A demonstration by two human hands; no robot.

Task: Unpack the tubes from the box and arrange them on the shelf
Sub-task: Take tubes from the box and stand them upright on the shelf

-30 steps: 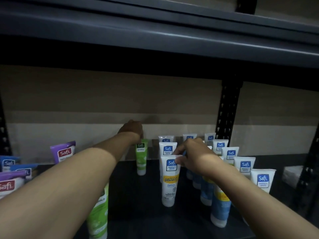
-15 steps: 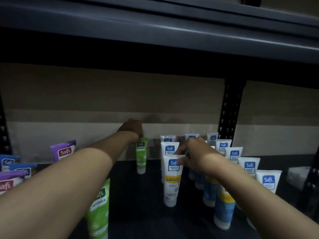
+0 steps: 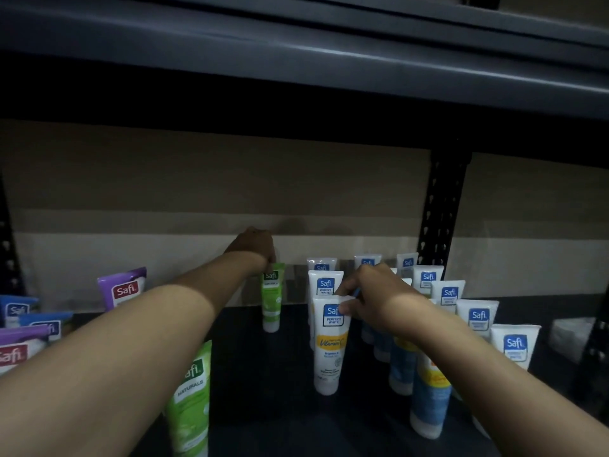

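Note:
My left hand (image 3: 255,247) reaches to the back of the dark shelf (image 3: 290,364) and pinches the top of a small green tube (image 3: 272,296) that stands upright on its cap. My right hand (image 3: 372,296) grips the top edge of a white tube with a yellow band (image 3: 329,351), which stands at the front of a row of white tubes. Several white and blue tubes (image 3: 478,316) stand in rows to the right. A larger green tube (image 3: 191,400) stands near the front, partly behind my left forearm. The box is out of view.
Purple tubes (image 3: 122,287) and blue tubes (image 3: 19,310) stand at the left. A black perforated upright (image 3: 441,212) rises at the back right. The shelf above (image 3: 296,37) hangs low overhead. A pale object (image 3: 573,338) lies at the far right.
Both hands stay on the same tubes. The view has shifted slightly; the tubes have hardly moved.

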